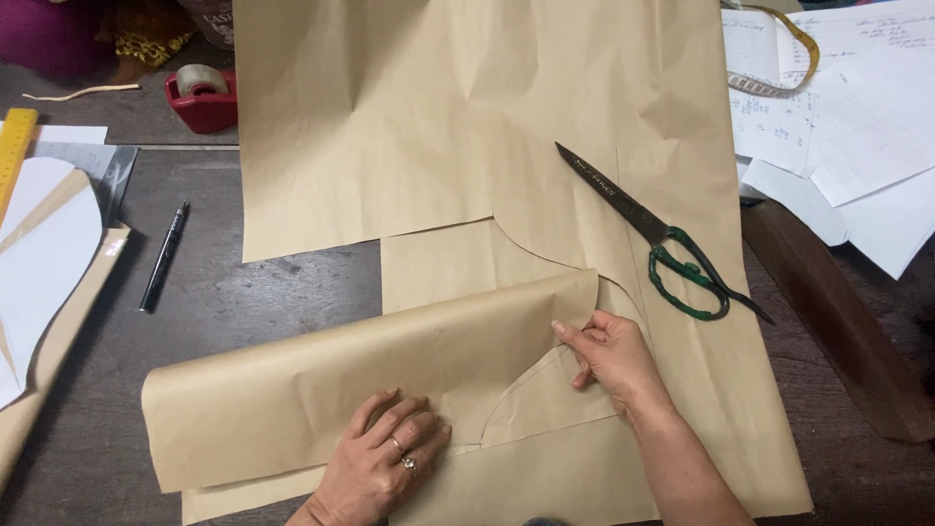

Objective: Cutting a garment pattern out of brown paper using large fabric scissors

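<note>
Left hand (385, 458), lower centre: flat, fingers spread, pressing folded brown paper (370, 385). Right hand (612, 356), just right: pinching folded flap's curved edge. Paper tan, creased, cut in curve, spread up frame over dark bench (253, 302). Scissors (662, 244) upper right on paper; pen (164, 255) left.

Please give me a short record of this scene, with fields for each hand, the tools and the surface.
Left hand: flat on folded brown paper
Right hand: pinches the fold's edge
Scissors: green handles, closed, lying on the paper
Pen: on table, left
Tape dispenser: red, far left
Table: dark wood
</note>
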